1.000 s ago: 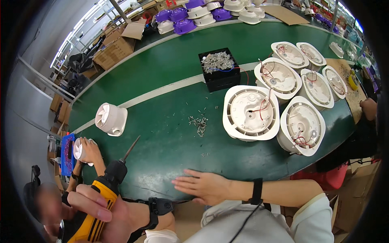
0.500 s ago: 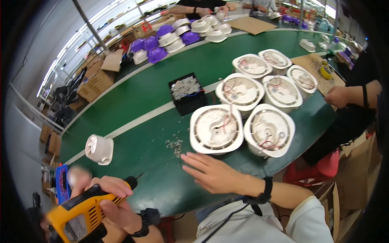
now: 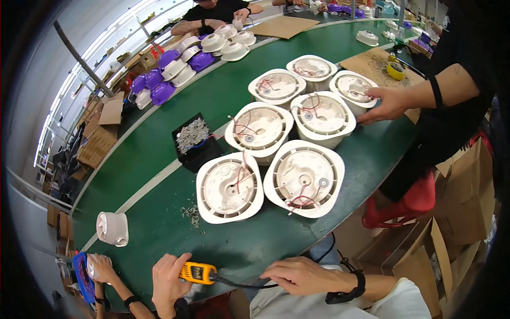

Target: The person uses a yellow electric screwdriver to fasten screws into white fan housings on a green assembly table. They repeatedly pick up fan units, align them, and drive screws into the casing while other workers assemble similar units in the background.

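My left hand (image 3: 169, 277) is closed around a yellow corded drill (image 3: 197, 273) at the table's near edge. Its cord end points right, and my hand hides the front part. From there the black power cord (image 3: 239, 283) runs to my right hand (image 3: 304, 275), whose curled fingers appear closed on it. Ahead lie small loose screws (image 3: 191, 213) on the green table. Beside them stands a white round-cornered housing (image 3: 230, 189) with red wires, and another white housing (image 3: 304, 179) sits to its right. Several similar ones stand behind. A black box (image 3: 194, 141) holds a heap of small screws.
At right, a co-worker's hand (image 3: 390, 103) touches the farthest-right housing. Another person's hands (image 3: 102, 270) hold a white part at lower left, near a single white housing (image 3: 112, 228). Purple and white shells (image 3: 175, 72) are piled across the table. A red stool (image 3: 401, 204) and cardboard boxes stand right.
My left hand has swung the drill round, its cord end now pointing right. My right hand has moved down from beside the screws to the cord. The co-worker's hand has reached a housing.
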Demonstrator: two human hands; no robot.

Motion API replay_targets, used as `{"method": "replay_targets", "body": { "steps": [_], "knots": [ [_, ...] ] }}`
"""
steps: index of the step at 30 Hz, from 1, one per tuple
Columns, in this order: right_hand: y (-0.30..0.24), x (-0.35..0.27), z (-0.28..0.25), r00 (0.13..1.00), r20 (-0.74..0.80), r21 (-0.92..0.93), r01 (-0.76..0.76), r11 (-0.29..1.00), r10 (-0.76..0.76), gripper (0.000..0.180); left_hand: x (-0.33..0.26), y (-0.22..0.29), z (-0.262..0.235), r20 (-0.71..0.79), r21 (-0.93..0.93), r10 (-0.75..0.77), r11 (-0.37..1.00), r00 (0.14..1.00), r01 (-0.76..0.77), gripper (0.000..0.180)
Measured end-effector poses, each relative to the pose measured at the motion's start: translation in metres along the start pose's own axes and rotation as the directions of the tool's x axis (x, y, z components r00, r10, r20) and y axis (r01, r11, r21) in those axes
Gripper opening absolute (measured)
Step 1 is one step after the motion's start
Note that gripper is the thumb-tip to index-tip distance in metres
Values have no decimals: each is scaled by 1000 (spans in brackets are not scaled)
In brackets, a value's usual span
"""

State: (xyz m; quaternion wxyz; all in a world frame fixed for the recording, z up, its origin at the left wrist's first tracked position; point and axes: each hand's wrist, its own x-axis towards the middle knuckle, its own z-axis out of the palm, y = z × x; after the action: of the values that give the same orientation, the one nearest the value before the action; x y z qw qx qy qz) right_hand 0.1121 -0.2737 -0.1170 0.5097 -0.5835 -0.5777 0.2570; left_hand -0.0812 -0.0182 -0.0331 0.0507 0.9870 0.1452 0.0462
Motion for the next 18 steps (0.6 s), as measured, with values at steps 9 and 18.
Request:
{"method": "replay_targets", "body": {
  "steps": [9, 18],
  "knots": [
    [2, 16, -18, 892, -354, -244, 203, 948, -282, 27, -33, -42, 30, 61, -28, -135, 990, 989, 137, 55],
    [-3, 8, -66, 656, -703, -518, -209, 829, -274, 67, -36, -29, 35, 70, -114, -159, 979, 985, 167, 55]
  ]
}}
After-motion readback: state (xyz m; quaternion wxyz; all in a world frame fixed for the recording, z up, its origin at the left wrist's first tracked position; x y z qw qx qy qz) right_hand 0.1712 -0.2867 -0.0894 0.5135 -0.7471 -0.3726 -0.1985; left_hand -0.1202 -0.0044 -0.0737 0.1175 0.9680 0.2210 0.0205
